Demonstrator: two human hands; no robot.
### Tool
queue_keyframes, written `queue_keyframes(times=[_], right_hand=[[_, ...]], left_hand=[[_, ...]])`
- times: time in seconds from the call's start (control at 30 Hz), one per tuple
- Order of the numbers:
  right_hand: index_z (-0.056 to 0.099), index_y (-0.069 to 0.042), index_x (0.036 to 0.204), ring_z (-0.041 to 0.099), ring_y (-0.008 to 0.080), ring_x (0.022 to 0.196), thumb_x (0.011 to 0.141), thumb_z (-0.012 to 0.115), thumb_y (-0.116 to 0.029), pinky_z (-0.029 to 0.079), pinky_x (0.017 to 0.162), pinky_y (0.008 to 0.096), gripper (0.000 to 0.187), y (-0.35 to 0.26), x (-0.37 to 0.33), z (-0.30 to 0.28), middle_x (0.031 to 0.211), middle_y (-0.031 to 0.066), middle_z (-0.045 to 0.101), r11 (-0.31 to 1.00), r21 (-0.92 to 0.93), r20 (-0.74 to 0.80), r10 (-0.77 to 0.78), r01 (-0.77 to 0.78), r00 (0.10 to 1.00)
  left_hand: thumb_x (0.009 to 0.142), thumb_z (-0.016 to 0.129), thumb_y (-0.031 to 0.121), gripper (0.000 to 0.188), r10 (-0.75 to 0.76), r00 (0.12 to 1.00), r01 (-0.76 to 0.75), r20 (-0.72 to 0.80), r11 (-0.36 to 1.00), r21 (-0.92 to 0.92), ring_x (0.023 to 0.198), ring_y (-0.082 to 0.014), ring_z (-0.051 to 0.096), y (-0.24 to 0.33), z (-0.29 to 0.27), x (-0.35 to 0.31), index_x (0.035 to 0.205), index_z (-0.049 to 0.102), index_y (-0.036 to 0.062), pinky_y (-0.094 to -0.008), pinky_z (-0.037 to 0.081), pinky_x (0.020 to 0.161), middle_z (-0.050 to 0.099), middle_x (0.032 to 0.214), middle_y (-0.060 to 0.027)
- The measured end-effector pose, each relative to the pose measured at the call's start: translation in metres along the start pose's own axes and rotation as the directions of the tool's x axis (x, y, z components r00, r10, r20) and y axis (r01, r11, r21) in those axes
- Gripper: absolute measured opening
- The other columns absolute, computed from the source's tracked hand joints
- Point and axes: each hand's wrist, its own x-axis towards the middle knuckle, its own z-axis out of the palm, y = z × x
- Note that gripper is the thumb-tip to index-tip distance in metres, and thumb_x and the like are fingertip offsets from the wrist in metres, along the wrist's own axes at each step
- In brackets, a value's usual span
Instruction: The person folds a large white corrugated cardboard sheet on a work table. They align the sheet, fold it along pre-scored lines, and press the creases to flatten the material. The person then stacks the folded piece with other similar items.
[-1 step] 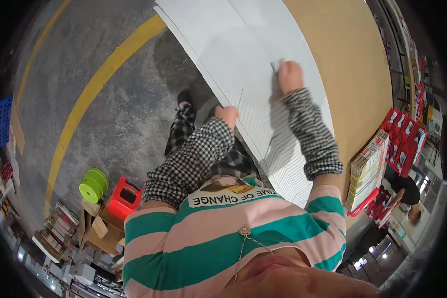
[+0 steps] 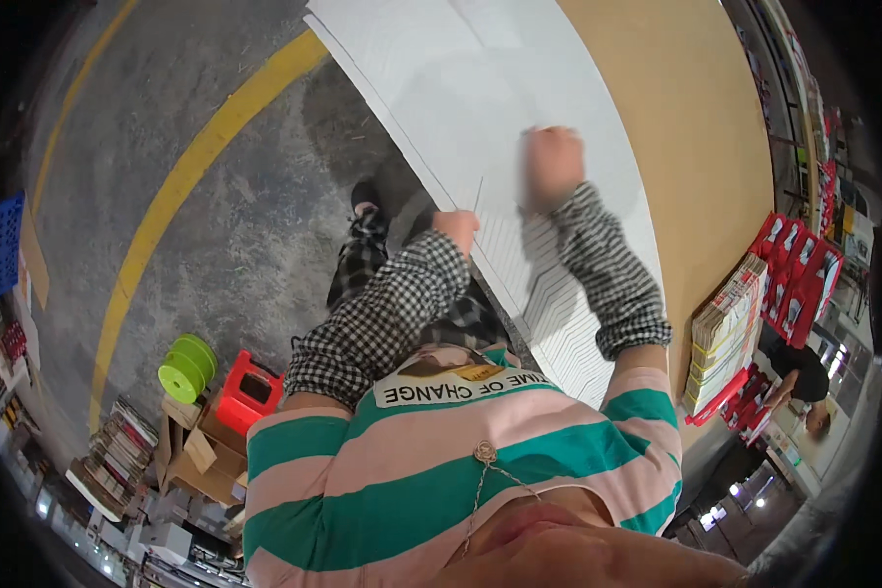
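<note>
Large white paper sheets [image 2: 441,88] lie in a stack on the table, their edges fanned into many fine lines at the near end. At the left edge of the stack, my left hand [image 2: 457,231] is closed with fingers curled. A thin dark line [image 2: 479,194] rises from its fingertips; I cannot tell if it is a slim tool or a sheet's edge. Farther right, over the top sheet, my right hand [image 2: 556,162] is closed and smeared by motion. What it holds is hidden. Checked sleeve covers wrap both forearms.
Brown board [image 2: 696,127] covers the table's right side, with a tied paper bundle [image 2: 720,328] and red packs [image 2: 800,279] on it. On the floor at left are a red stool [image 2: 249,392], a green spool [image 2: 186,368] and a cardboard box [image 2: 206,461]. Another person [image 2: 799,372] is far right.
My right hand has moved slightly nearer and left over the paper; the small dark thing seen at its fingers before no longer shows. My left hand has shifted slightly right.
</note>
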Motion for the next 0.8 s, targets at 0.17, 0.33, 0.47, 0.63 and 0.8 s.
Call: queue_keyframes(times=[0.17,0.33,0.47,0.63,0.8], right_hand=[[0.058,0.002,0.089,0.052,0.0394,0.088,0.085,0.053,-0.037,0.043,0.078,0.0476,0.04,-0.022,0.004,0.006,0.091,0.0232,0.057,0.987,-0.083,-0.023,0.135,-0.136,0.991],[0.06,0.003,0.087,0.052,0.0389,0.088,0.087,0.051,-0.035,0.043,0.077,0.0459,0.039,-0.048,0.022,0.013,0.092,0.0234,0.057,0.986,-0.156,0.04,0.069,-0.062,0.997],[0.059,0.004,0.08,0.052,0.0393,0.084,0.086,0.051,-0.029,0.043,0.075,0.0453,0.035,-0.043,0.064,0.015,0.082,0.0227,0.058,0.968,0.108,-0.023,0.23,-0.226,0.973],[0.058,0.004,0.079,0.053,0.039,0.085,0.082,0.055,-0.037,0.045,0.074,0.0456,0.042,-0.096,0.09,0.035,0.086,0.0234,0.057,0.989,-0.129,-0.047,0.073,-0.078,0.996],[0.059,0.005,0.086,0.053,0.0371,0.091,0.082,0.056,-0.039,0.045,0.078,0.0449,0.044,-0.076,0.122,0.032,0.096,0.0233,0.057,0.919,0.08,0.038,0.385,-0.387,0.922]], left_hand=[[0.086,0.05,0.01,0.032,0.335,0.921,-0.39,0.2,0.757,0.524,0.103,-0.0292,0.051,-0.024,-0.005,0.039,0.114,0.051,-0.0051,-0.0413,0.044,0.084,0.049,0.116,-0.0183],[0.08,0.054,0.007,0.055,-0.149,0.981,0.163,0.122,0.98,-0.114,0.127,-0.0346,0.024,0.033,-0.027,-0.016,0.126,0.033,-0.0128,-0.0382,0.022,0.102,0.022,0.139,-0.0262],[0.076,0.054,0.005,0.062,-0.088,0.974,0.156,0.21,0.928,-0.338,0.135,-0.0347,0.013,0.043,-0.059,-0.015,0.129,0.028,-0.0159,-0.0353,0.011,0.11,0.013,0.145,-0.0273],[0.075,0.055,0.006,0.057,-0.12,0.972,0.187,0.203,0.917,-0.351,0.135,-0.0343,0.014,0.098,-0.073,-0.033,0.125,0.034,-0.013,-0.0372,0.011,0.111,0.014,0.143,-0.0291],[0.077,0.056,0.007,0.062,-0.144,0.971,0.21,0.191,0.896,-0.392,0.135,-0.0307,0.016,0.107,-0.082,-0.031,0.129,0.031,-0.0142,-0.0358,0.018,0.107,0.013,0.147,-0.0254]])
